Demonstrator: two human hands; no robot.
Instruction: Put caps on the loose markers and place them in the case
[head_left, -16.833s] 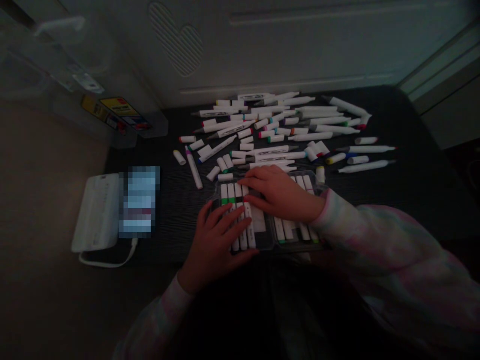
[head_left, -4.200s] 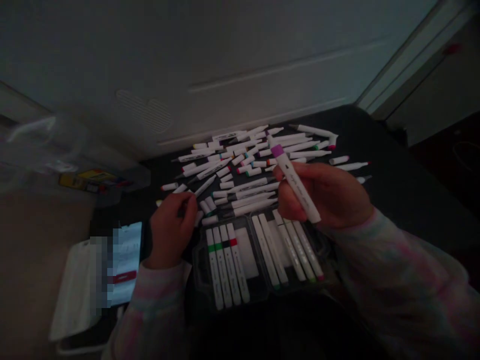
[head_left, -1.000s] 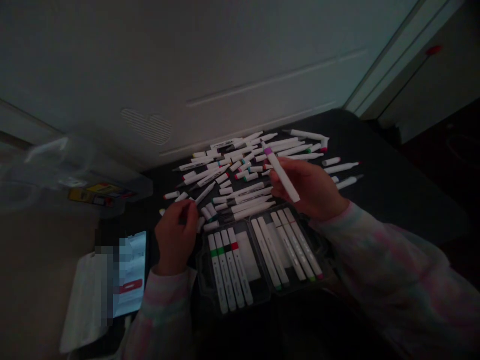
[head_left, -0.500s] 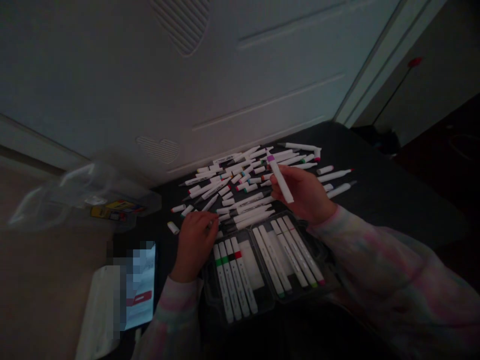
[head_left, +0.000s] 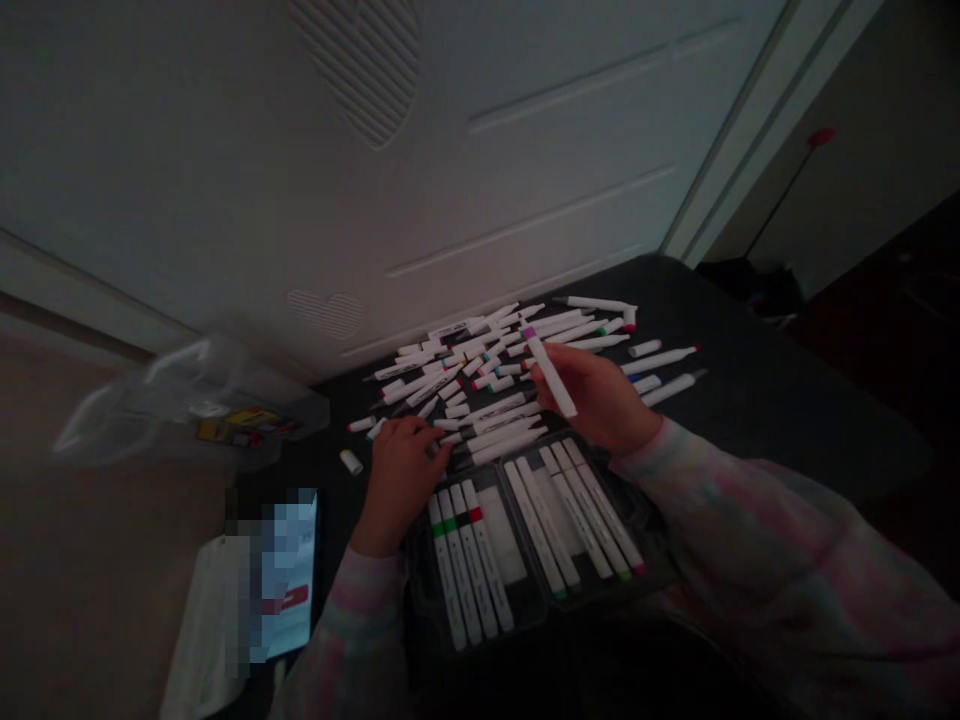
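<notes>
My right hand (head_left: 600, 395) is closed around a white marker (head_left: 551, 375) with a purple band near its upper end, held tilted above the pile. My left hand (head_left: 401, 470) rests low over the near left side of the loose markers (head_left: 499, 410), its thumb and fingers apart and slightly bent; its fingertips are partly hidden. Below both hands lies an opened dark marker case (head_left: 532, 595). Several white markers (head_left: 472, 570) with green, black and red bands stand in its left half, and several more (head_left: 585, 510) in its right half.
Loose caps (head_left: 350, 461) are scattered among the markers on the dark tabletop (head_left: 757, 410). A clear plastic container (head_left: 262, 400) stands at the left, with a lit phone (head_left: 296, 590) nearer me. A white panelled door (head_left: 525, 200) rises behind the table.
My left hand has shifted slightly to the right, and its thumb and fingers have spread apart. My right hand still holds the purple-banded marker, nearly in place. The view has tilted slightly.
</notes>
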